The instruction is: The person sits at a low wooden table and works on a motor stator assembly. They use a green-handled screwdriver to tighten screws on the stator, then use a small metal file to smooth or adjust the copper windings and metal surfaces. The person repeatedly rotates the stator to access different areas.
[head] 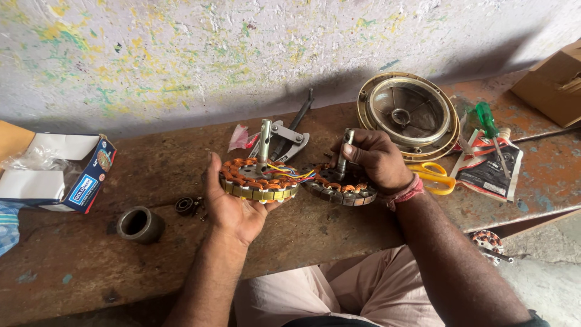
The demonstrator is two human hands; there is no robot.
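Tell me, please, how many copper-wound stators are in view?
3: one stator in the left hand, one under the right hand, one partly hidden below the bench edge.

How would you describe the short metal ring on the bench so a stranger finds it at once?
Start at the blue and white box on the left of the wooden bench. Just right of it, nearer the person, lies a short grey metal ring: hollow, plain and dull, bigger than the small black bearing beside it.

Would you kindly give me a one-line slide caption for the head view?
Left hand cradles a copper-wound stator while right hand grips the shaft of a second stator on a worn bench.
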